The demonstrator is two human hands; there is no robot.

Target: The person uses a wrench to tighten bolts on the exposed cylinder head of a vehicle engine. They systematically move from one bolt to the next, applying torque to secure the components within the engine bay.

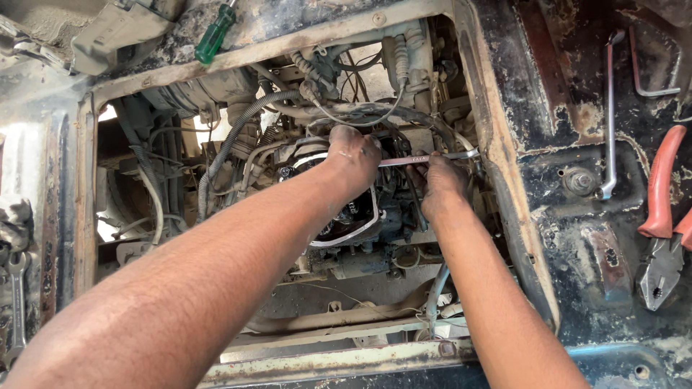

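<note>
Steel, flat and slim: a silver open-ended spanner (425, 159) lying level across the middle of the frame, deep inside the rusty rectangular opening of a grimy engine bay (497, 151). Left hand (353, 155) clenched over the spanner's left end, knuckles up, pressed against the dark oily engine block (360, 216). Right hand (441, 189) curled just below the shank, fingers on or around it; exact grip hidden from this angle. Spanner head at right lost among grey hoses and cables (252, 119), so fastener not visible.

Judged step: turning or seating the spanner on a nut within the engine. Next move likely calls for a firm, short swing in cramped space, keeping the head square to avoid slipping.

Lying idle: green-handled screwdriver (214, 34) at upper left on the bay's edge; bent steel L-shaped wrench (610, 115) and red-handled pliers (663, 216) at right on the black, flaking metal panel (577, 252); a grey ring spanner (16, 302) at lower left.
</note>
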